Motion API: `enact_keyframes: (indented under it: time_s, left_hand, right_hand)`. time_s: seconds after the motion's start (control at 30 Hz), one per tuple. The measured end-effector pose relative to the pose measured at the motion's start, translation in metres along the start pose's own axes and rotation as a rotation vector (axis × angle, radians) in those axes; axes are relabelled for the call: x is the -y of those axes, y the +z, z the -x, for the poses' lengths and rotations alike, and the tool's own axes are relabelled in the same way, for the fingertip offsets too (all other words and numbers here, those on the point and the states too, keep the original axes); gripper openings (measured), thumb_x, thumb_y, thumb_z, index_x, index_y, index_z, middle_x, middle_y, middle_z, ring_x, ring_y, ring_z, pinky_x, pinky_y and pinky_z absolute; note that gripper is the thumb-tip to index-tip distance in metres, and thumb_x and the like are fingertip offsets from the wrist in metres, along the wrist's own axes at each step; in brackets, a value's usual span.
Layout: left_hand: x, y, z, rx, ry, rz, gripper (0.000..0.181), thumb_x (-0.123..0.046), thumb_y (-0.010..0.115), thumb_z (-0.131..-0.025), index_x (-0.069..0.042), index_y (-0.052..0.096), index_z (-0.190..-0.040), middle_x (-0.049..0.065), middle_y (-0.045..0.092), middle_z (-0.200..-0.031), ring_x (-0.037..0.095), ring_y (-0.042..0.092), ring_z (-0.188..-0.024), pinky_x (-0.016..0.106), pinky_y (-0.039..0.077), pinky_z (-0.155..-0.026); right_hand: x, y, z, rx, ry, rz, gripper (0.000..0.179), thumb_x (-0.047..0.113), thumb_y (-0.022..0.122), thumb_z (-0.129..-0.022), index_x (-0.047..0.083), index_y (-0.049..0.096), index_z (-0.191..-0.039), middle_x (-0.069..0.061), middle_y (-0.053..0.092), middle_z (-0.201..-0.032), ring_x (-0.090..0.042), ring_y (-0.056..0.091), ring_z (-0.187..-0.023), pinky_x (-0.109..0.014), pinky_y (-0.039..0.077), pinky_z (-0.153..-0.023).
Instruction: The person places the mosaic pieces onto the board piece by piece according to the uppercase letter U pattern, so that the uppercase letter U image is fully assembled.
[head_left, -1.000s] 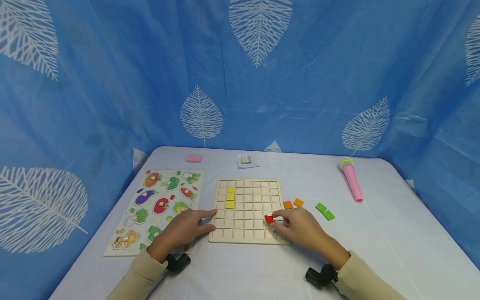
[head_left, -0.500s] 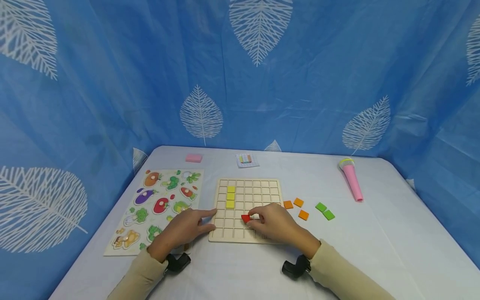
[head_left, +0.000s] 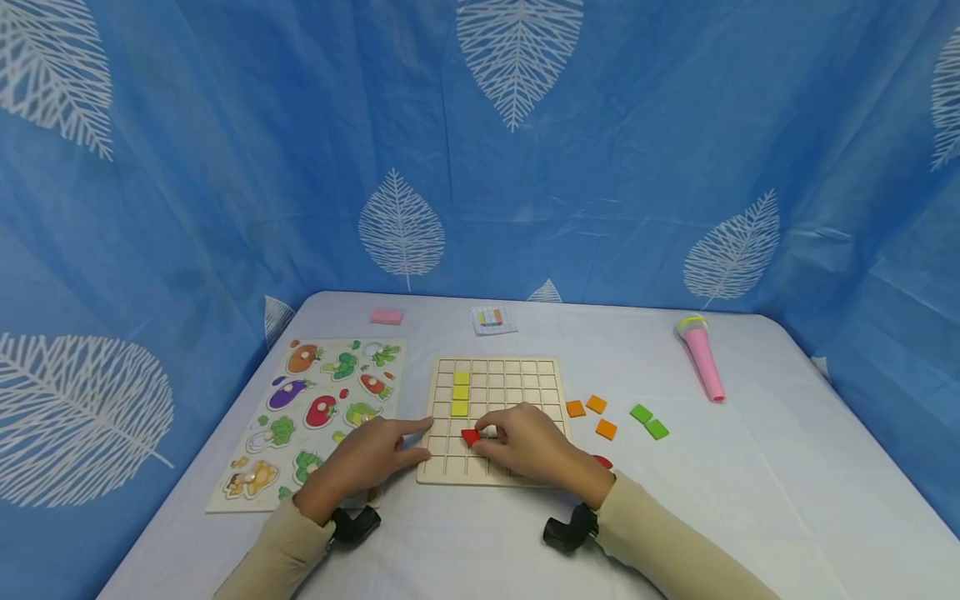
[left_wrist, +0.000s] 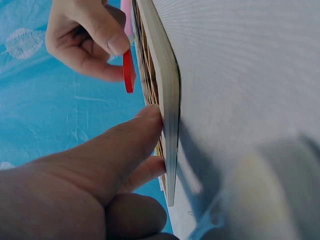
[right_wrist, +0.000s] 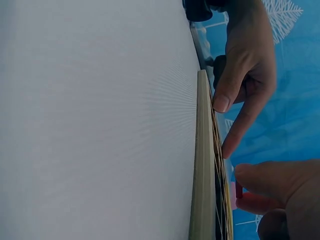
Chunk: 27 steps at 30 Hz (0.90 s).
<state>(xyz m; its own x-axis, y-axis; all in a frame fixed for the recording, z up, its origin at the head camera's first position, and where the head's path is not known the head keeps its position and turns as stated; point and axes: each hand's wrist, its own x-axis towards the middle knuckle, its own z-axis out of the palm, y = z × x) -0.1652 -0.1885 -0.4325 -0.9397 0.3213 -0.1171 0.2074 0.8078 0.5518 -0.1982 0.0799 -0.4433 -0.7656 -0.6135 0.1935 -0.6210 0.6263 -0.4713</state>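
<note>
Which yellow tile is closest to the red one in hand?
The front yellow tile, at the person's end of the three-tile column. The other two yellow tiles lie farther from the red tile pinched in the right hand.

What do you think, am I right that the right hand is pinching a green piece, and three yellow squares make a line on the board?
Not quite: the right hand pinches a red piece, not a green one, as the head view shows. The three yellow squares do make a line on the board.
</note>
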Motion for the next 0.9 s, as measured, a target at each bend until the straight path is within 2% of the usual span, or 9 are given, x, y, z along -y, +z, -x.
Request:
enact_keyframes:
  time_s: [0.23,0.47,0.67,0.9]
  left_hand:
    - [-0.002,-0.001,0.001,0.006,-0.002,0.005,0.055,-0.036,0.075,-0.094,-0.022,0.060,-0.146,0.000,0.047,-0.061,0.018,0.046,-0.042,0.029,0.035,-0.044]
    - [-0.002,-0.002,0.001,0.014,0.007,0.007,0.055,-0.036,0.074,-0.095,-0.021,0.060,-0.146,-0.001,0.047,-0.061,0.018,0.046,-0.040,0.029,0.035,-0.044]
    - [-0.002,-0.002,0.001,0.016,0.003,0.007,0.055,-0.036,0.074,-0.095,-0.021,0.060,-0.146,-0.001,0.046,-0.059,0.017,0.045,-0.039,0.028,0.035,-0.043]
    - [-0.001,-0.001,0.001,0.000,0.013,-0.004,0.055,-0.036,0.075,-0.094,-0.020,0.061,-0.145,-0.002,0.045,-0.058,0.017,0.044,-0.042,0.028,0.033,-0.045]
  right_hand:
    - [-0.002,0.003,-0.010,0.011,0.020,-0.049,0.021,0.029,0.077,-0.091,0.018,0.079,-0.109,0.014,0.039,-0.050,-0.003,0.034,-0.044,-0.023,0.026,-0.046]
    - [-0.003,0.008,-0.016,0.013,0.008,-0.093,0.021,0.029,0.077,-0.093,0.016,0.079,-0.109,0.012,0.041,-0.052,-0.003,0.037,-0.046,-0.023,0.029,-0.047]
    - [-0.003,0.014,-0.020,-0.020,0.024,-0.075,0.023,0.031,0.076,-0.093,0.016,0.079,-0.110,0.013,0.040,-0.051,-0.003,0.034,-0.045,-0.022,0.028,-0.046]
    - [0.000,0.019,-0.021,-0.059,0.013,0.009,0.023,0.031,0.074,-0.094,0.015,0.078,-0.110,0.014,0.044,-0.052,-0.001,0.034,-0.046,-0.021,0.028,-0.046]
